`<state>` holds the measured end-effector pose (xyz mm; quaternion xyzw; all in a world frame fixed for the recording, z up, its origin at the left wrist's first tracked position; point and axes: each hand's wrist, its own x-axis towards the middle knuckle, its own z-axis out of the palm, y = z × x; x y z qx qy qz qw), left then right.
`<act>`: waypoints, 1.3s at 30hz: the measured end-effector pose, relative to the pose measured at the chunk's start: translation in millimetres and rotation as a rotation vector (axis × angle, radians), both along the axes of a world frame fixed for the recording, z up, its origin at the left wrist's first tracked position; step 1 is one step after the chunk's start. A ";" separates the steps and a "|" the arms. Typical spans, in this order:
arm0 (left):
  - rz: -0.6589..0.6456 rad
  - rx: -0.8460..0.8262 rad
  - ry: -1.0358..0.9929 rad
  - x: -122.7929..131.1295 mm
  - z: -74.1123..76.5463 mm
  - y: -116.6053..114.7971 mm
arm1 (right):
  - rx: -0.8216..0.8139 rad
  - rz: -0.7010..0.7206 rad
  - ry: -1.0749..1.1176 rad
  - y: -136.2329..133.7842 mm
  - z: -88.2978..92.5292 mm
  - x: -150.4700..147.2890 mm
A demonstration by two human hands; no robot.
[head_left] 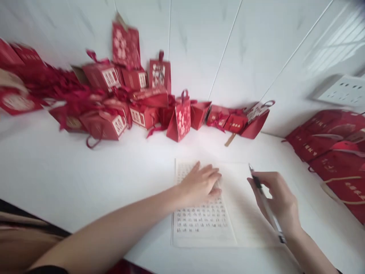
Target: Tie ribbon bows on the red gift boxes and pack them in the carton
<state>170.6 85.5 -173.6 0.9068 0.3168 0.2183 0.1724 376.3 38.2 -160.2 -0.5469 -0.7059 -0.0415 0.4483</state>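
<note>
Right hand (278, 201) pinches a slim clear-plastic pen (268, 208) over an open white-paper notebook (238, 190).
Left hand (199, 184) lies spread on the written page (202, 219); the pen, though blurred, looks light, stiff, best gripped near its tip.

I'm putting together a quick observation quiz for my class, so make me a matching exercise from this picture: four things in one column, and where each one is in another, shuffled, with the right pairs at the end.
Things
1. Pen
2. Notebook
3. Socket panel
4. Small red boxes

Places
A. Mounted on the wall, at the far right of the picture
B. Lying open under the left hand
C. Grouped toward the back of the white table
D. Held in the right hand

Right pairs: 1-D, 2-B, 3-A, 4-C
</note>
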 end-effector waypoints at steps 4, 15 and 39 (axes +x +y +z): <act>0.097 0.043 -0.209 -10.1 6.7 10.8 | -0.093 0.054 -0.121 11.6 -8.6 9.0; 0.909 0.109 -0.744 -62.7 30.9 97.1 | -0.210 0.029 0.222 27.5 -13.8 -4.5; 0.231 -0.179 -0.740 -39.1 49.3 23.1 | -0.066 0.089 0.360 13.3 24.5 -19.7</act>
